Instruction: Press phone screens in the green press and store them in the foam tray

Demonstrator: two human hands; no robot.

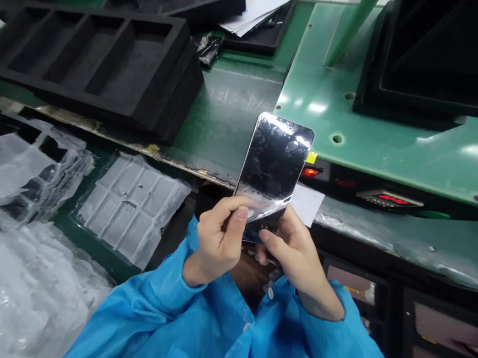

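Observation:
A black smartphone (pixel 276 154) with a glossy front is held upright in front of my chest, its top end pointing away from me. A clear protective film (pixel 261 207) covers much of its face, with bubbles beneath, and is lifted and creased near the lower end. My left hand (pixel 224 230) is closed, thumb and forefinger pinching the film at the lower left of the phone. Wrapped round the lower right edge is my right hand (pixel 291 246), its thumb on the front. The fingers behind the phone are mostly hidden.
Stacked black foam trays (pixel 119 70) stand at the left back. Clear plastic trays (pixel 131 203) and crumpled plastic sheets (pixel 23 294) lie at the lower left. A green machine (pixel 322 119) with a red display (pixel 392 199) is on the right. White papers (pixel 256 6) rest at the back.

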